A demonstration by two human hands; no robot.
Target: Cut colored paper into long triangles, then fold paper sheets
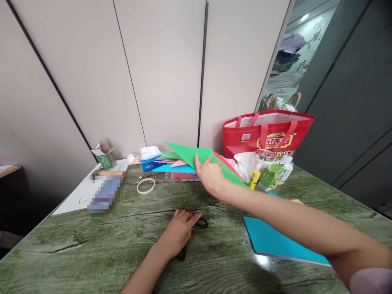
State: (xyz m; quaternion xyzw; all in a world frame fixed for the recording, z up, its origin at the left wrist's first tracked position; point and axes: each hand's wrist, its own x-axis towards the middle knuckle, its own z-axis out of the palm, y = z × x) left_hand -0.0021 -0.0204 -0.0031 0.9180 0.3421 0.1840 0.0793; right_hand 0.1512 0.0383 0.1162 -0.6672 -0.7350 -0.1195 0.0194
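- The right hand [211, 176] reaches across the table [92, 253] and is clamped on a green sheet [188, 154]. The thumb lies on top of the paper. The fingers underneath are hidden by the sheet.
- The green sheet is lifted at a tilt above a pile of coloured paper [176, 167] at the far side of the table, near the wall. Its near corner is covered by the hand and wrist.
- The left hand [177, 233] lies palm down over black scissors [202, 223] at the middle of the table. Only a handle loop past the fingertips and a dark tip under the wrist show. The fingers are stretched out and close together, and I cannot tell whether they grip the scissors or just rest on them.
- A teal stack of paper [275, 241] lies to the right, partly crossed by the right forearm.
- A red bag [266, 132] stands at the far right edge, and the print on it is too small to read.
- In front of the bag are a yellow glue stick [254, 179], a green packet [271, 175] and a jar [265, 157], which overlap one another.
- A tape ring [146, 185] lies flat near a blue tissue box [150, 162].
- A pixelated patch [104, 194] hides whatever sits on the white sheet [73, 200] at the left.
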